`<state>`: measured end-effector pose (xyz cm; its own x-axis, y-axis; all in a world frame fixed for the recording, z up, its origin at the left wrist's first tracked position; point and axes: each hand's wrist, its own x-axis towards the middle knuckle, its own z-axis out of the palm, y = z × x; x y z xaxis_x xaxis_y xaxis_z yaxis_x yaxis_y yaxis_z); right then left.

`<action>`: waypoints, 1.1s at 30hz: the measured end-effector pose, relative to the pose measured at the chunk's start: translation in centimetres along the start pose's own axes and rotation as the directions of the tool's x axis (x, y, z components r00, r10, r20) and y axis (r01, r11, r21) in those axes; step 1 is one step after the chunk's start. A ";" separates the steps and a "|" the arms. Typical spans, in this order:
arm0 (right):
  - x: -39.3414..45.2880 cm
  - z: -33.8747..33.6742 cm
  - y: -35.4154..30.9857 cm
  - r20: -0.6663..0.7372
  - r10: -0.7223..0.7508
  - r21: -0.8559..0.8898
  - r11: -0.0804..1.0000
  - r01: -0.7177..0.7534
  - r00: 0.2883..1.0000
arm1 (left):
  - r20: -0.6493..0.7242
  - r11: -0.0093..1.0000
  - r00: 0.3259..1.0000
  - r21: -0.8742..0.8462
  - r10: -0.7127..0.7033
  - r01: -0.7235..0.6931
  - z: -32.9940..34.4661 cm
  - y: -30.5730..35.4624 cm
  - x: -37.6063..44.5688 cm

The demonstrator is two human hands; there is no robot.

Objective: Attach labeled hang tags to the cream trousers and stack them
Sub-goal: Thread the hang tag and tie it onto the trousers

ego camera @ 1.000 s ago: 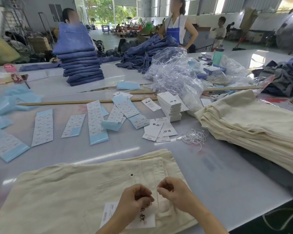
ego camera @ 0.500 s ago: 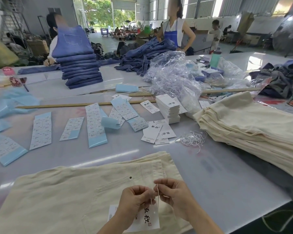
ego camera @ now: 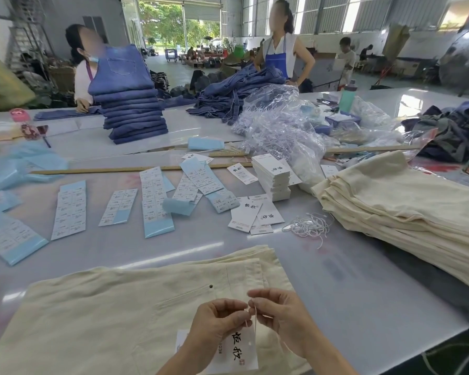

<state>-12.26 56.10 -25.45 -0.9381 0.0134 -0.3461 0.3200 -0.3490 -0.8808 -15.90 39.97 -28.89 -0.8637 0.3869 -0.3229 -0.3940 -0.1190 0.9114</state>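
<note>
Cream trousers [ego camera: 114, 315] lie flat on the table in front of me, waistband to the right. A white hang tag [ego camera: 237, 350] with black characters rests on them under my hands. My left hand [ego camera: 217, 323] and my right hand [ego camera: 282, 318] meet above the tag, and each pinches the thin white tag string [ego camera: 251, 316] between thumb and fingers. A pile of folded cream trousers [ego camera: 406, 212] lies at the right. Loose hang tags [ego camera: 255, 215], a tag stack [ego camera: 272, 174] and a bundle of white strings [ego camera: 309, 227] lie in the middle.
Blue-backed sticker sheets [ego camera: 155, 201] are spread over the left half of the table. A wooden ruler [ego camera: 119, 169] lies across it, clear plastic bags [ego camera: 279, 128] behind. A stack of blue jeans [ego camera: 133, 115] stands at the back, with two people beyond.
My hands have stayed together over the tag, working the string; the tag has shifted slightly right and more of its face shows.
</note>
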 end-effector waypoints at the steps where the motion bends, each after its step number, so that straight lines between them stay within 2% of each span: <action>1: 0.0 0.1 0.1 -0.007 -0.010 -0.015 1.000 0.010 1.000 | 0.001 1.000 1.000 0.010 0.004 -0.004 0.0 0.0 0.0; 4: 0.1 0.1 0.3 -0.041 -0.047 -0.039 0.998 0.046 0.998 | 0.007 1.000 1.000 0.011 0.016 -0.016 0.0 0.1 -0.2; 7: 0.3 -0.1 0.5 -0.075 -0.046 0.009 0.999 0.047 0.996 | 0.015 0.999 0.999 0.012 0.030 -0.030 0.2 0.3 -0.3; 14: 0.5 -0.9 0.9 -0.051 -0.002 0.126 0.992 0.009 0.999 | -0.004 0.999 0.999 -0.002 0.044 -0.044 0.7 0.5 -0.4; 20: 0.5 -1.2 1.0 -0.071 0.017 0.161 0.987 -0.006 0.997 | -0.009 0.998 0.998 0.005 0.065 -0.065 0.9 0.6 -0.2; 33: 0.3 -0.8 1.2 -0.063 0.044 0.081 0.996 -0.039 0.997 | -0.028 0.988 0.995 0.129 0.093 -0.089 1.1 0.9 -0.1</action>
<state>-12.10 56.49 -26.86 -0.9126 0.0572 -0.4047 0.3449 -0.4236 -0.8376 -15.81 40.88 -27.75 -0.9050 0.3486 -0.2437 -0.2720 -0.0340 0.9617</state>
